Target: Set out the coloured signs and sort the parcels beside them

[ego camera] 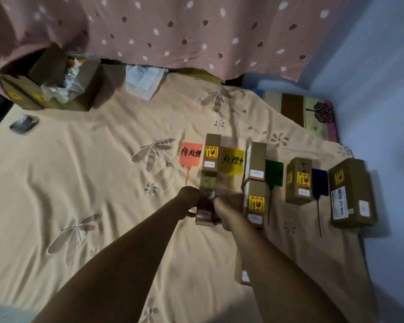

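Seen from my head, the parcel (pixel 205 215) lay between both hands. Its long axis ran away from me, in line with the far parcel (pixel 211 152) just beyond, between the red sign (pixel 190 153) and the yellow sign (pixel 232 160). My left hand (pixel 189 199) curled onto its left edge. My right hand (pixel 229 209), blurred, lay against its right side, grip unclear.

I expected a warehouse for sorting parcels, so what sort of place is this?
Probably a bedroom: everything lies on a beige flower-embroidered bedsheet, a pink dotted quilt is bunched along the far side, and a plain bluish wall stands close on the right.
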`<state>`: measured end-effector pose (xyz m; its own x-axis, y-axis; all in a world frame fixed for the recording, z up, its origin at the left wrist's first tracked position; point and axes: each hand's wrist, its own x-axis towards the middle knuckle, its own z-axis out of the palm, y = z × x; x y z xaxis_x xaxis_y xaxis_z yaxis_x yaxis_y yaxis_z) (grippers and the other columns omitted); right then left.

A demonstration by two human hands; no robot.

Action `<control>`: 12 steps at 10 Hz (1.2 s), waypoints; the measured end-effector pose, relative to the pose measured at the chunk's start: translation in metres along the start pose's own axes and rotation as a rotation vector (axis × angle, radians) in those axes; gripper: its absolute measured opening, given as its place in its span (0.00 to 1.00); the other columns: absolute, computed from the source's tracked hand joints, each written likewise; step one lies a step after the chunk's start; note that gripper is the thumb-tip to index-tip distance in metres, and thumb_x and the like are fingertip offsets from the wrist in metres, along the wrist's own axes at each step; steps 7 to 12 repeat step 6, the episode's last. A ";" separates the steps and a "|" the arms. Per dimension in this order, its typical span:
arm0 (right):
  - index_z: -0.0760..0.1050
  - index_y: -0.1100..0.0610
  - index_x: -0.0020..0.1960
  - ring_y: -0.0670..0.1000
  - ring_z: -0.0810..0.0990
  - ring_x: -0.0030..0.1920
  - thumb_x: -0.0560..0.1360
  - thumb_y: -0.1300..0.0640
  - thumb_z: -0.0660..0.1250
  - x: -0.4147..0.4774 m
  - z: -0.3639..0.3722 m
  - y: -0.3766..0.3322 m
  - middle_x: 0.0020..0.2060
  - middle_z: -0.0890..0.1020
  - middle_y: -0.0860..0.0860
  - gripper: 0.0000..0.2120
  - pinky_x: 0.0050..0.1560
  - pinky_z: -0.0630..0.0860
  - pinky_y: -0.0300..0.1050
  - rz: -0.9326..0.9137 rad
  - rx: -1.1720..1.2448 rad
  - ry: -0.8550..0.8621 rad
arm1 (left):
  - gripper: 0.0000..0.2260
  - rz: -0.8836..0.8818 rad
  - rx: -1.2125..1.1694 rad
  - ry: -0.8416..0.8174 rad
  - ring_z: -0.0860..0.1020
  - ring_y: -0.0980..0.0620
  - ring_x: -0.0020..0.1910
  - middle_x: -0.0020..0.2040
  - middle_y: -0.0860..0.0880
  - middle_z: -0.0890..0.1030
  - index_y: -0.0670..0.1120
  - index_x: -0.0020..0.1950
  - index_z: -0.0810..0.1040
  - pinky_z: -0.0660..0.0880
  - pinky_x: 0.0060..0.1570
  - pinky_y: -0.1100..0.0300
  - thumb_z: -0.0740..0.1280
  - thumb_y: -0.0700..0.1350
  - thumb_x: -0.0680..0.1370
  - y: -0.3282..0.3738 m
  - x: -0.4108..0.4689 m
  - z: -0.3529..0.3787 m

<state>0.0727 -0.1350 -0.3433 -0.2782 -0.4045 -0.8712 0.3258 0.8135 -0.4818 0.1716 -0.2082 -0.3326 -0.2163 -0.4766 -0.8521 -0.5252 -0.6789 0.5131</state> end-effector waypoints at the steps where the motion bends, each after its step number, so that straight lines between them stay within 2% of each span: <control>1: 0.75 0.54 0.63 0.54 0.85 0.45 0.84 0.48 0.56 0.010 0.002 -0.002 0.50 0.85 0.55 0.16 0.48 0.83 0.51 0.009 0.050 0.011 | 0.11 0.023 -0.071 0.039 0.78 0.44 0.51 0.51 0.41 0.80 0.44 0.56 0.78 0.77 0.47 0.49 0.63 0.33 0.77 -0.003 0.011 -0.001; 2: 0.75 0.54 0.62 0.52 0.83 0.43 0.85 0.46 0.54 0.006 0.002 -0.008 0.50 0.84 0.55 0.16 0.36 0.78 0.44 -0.021 0.078 0.005 | 0.16 0.027 -0.092 0.069 0.80 0.42 0.59 0.59 0.40 0.82 0.45 0.64 0.78 0.79 0.51 0.47 0.65 0.35 0.77 -0.006 0.017 0.000; 3: 0.74 0.55 0.63 0.54 0.83 0.46 0.85 0.48 0.53 0.006 0.003 -0.013 0.55 0.83 0.58 0.16 0.38 0.79 0.46 -0.041 0.042 0.011 | 0.18 0.045 -0.097 0.113 0.78 0.47 0.50 0.51 0.44 0.81 0.44 0.67 0.76 0.77 0.53 0.48 0.66 0.37 0.78 -0.007 0.020 0.002; 4: 0.75 0.56 0.61 0.58 0.83 0.54 0.83 0.47 0.55 0.008 0.000 -0.014 0.55 0.83 0.59 0.17 0.57 0.81 0.55 -0.060 -0.023 0.026 | 0.21 0.079 -0.120 0.177 0.75 0.49 0.46 0.55 0.44 0.79 0.44 0.71 0.74 0.72 0.46 0.55 0.67 0.38 0.78 -0.003 0.015 0.004; 5: 0.74 0.55 0.54 0.55 0.79 0.53 0.82 0.49 0.58 -0.010 -0.009 -0.022 0.52 0.81 0.56 0.11 0.60 0.77 0.51 -0.100 -0.025 0.048 | 0.23 0.131 -0.125 0.204 0.74 0.45 0.56 0.67 0.43 0.77 0.44 0.73 0.72 0.70 0.52 0.55 0.69 0.40 0.77 0.002 0.008 0.005; 6: 0.72 0.51 0.60 0.52 0.73 0.53 0.82 0.43 0.58 -0.022 -0.023 -0.026 0.54 0.75 0.54 0.14 0.53 0.69 0.47 -0.157 -0.037 0.120 | 0.31 0.221 -0.080 0.222 0.74 0.47 0.54 0.65 0.42 0.77 0.42 0.73 0.71 0.69 0.50 0.58 0.74 0.44 0.70 0.010 -0.014 0.004; 12: 0.72 0.51 0.60 0.52 0.73 0.53 0.82 0.43 0.58 -0.022 -0.023 -0.026 0.54 0.75 0.54 0.14 0.53 0.69 0.47 -0.157 -0.037 0.120 | 0.31 0.221 -0.080 0.222 0.74 0.47 0.54 0.65 0.42 0.77 0.42 0.73 0.71 0.69 0.50 0.58 0.74 0.44 0.70 0.010 -0.014 0.004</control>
